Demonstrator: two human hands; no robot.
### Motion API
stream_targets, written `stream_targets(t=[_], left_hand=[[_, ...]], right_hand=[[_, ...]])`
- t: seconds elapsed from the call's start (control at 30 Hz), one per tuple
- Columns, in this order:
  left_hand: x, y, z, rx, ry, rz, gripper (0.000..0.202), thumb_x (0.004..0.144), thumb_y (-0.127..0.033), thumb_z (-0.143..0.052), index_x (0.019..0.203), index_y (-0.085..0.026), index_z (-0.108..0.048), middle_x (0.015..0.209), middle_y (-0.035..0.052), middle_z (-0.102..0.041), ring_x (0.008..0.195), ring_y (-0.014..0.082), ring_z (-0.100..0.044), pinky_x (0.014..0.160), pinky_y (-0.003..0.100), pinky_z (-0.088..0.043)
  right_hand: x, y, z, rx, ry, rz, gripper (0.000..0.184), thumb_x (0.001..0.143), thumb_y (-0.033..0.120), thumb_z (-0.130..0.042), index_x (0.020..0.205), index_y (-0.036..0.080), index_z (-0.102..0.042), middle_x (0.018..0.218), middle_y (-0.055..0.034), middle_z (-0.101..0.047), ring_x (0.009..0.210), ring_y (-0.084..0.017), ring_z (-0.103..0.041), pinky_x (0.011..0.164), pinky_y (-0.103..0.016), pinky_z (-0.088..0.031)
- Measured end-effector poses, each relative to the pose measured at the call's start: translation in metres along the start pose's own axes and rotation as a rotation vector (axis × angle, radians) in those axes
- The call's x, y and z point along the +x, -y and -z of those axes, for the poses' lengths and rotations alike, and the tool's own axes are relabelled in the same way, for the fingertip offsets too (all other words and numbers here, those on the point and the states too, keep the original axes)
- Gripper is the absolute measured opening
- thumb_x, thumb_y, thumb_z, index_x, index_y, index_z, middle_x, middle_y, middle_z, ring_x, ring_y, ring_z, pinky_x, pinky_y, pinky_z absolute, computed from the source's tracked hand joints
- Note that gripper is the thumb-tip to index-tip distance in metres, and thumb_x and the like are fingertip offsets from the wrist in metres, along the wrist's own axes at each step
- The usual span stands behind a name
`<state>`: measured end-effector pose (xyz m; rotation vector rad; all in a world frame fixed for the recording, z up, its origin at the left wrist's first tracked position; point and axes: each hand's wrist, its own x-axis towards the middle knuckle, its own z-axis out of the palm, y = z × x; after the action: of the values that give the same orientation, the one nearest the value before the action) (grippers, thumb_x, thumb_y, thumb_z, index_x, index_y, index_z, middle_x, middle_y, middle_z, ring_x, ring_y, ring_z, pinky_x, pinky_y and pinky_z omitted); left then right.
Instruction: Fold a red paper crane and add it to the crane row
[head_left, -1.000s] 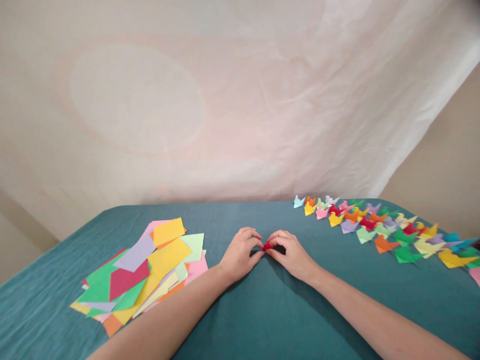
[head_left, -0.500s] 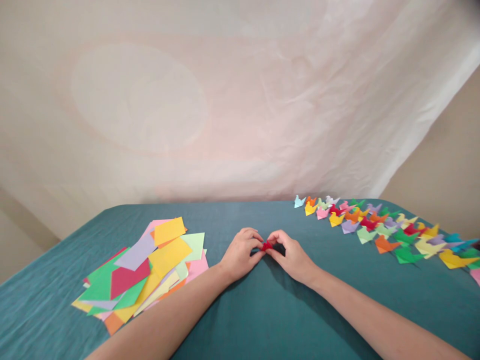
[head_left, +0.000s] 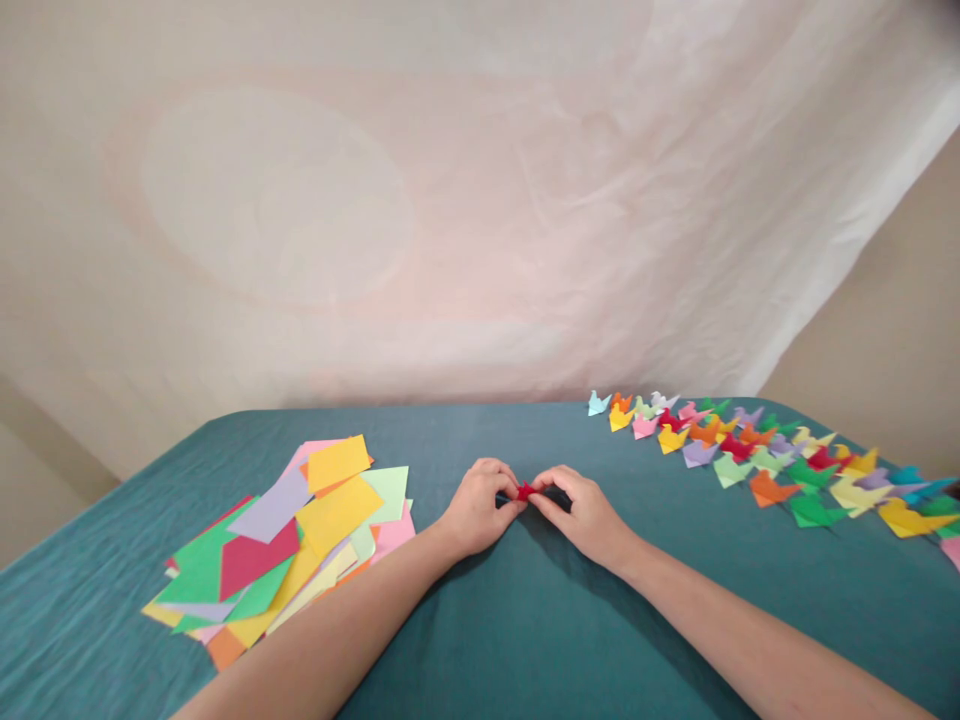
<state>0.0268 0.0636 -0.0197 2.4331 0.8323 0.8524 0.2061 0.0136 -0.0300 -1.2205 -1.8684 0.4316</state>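
A small piece of folded red paper [head_left: 524, 492] is pinched between my two hands, just above the middle of the table. My left hand [head_left: 484, 508] grips its left side between thumb and fingers. On the other side, the thumb and forefinger of my right hand [head_left: 585, 515] hold it too. Small points of the paper stick up between the fingertips; the rest is hidden by them. Folded paper birds in many colours, such as an orange paper bird [head_left: 772, 489], stand in rows to the right.
Left of my forearm lies a loose pile of coloured paper sheets [head_left: 337, 515]. A teal cloth [head_left: 465, 640] covers the table. Behind the table's far edge hangs a pale, creased sheet [head_left: 480, 220].
Both hands and the red paper have shifted slightly left. My right fingers have moved a little on the paper, and more of its points show. The pile and the birds stay put.
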Motion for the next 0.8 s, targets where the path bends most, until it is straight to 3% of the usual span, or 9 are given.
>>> stream_targets(t=[0.17,0.3,0.47,0.63,0.8], left_hand=[[-0.0002,0.0000,-0.0001,-0.025,-0.055,0.042,0.002,0.074,-0.019,-0.066,0.076,-0.020,-0.065,0.088,0.0024,-0.063,0.089,0.0180,-0.055,0.085,0.032,-0.040],[0.0001,-0.0022,0.0017,-0.046,-0.106,0.049,0.021,0.070,-0.021,-0.071,0.089,-0.020,-0.062,0.092,0.0029,-0.061,0.093,0.0195,-0.053,0.085,0.033,-0.041],[0.0003,-0.0050,0.0032,-0.079,-0.092,0.020,0.010,0.080,-0.026,-0.062,0.087,-0.019,-0.063,0.094,0.0042,-0.060,0.095,0.0187,-0.052,0.089,0.033,-0.039],[0.0002,-0.0066,0.0056,-0.108,-0.049,0.013,0.026,0.092,-0.028,-0.044,0.082,-0.020,-0.066,0.095,0.0039,-0.061,0.096,0.0169,-0.052,0.090,0.033,-0.038],[0.0001,-0.0045,0.0032,-0.063,-0.083,-0.012,0.008,0.082,-0.025,-0.061,0.084,-0.020,-0.067,0.095,0.0038,-0.060,0.096,0.0178,-0.052,0.090,0.033,-0.038]], right_hand=[[0.0004,-0.0011,0.0024,0.036,-0.008,-0.051,0.010,0.087,0.024,-0.051,0.085,0.020,-0.060,0.081,-0.0019,-0.061,0.076,-0.016,-0.055,0.071,-0.028,-0.042],[0.0005,-0.0028,0.0023,0.063,-0.009,-0.104,0.015,0.088,0.025,-0.047,0.082,0.019,-0.060,0.080,-0.0021,-0.061,0.074,-0.016,-0.055,0.069,-0.028,-0.042],[0.0013,-0.0019,0.0028,0.057,-0.012,-0.113,0.016,0.088,0.027,-0.048,0.083,0.019,-0.060,0.079,-0.0018,-0.061,0.072,-0.016,-0.055,0.068,-0.028,-0.042],[0.0027,0.0004,0.0029,0.059,-0.007,-0.112,0.017,0.088,0.025,-0.047,0.082,0.019,-0.061,0.078,-0.0020,-0.061,0.072,-0.016,-0.055,0.067,-0.027,-0.042],[0.0021,0.0010,0.0031,0.029,-0.009,-0.078,0.015,0.088,0.025,-0.048,0.083,0.019,-0.061,0.078,-0.0019,-0.060,0.072,-0.016,-0.055,0.068,-0.028,-0.042]])
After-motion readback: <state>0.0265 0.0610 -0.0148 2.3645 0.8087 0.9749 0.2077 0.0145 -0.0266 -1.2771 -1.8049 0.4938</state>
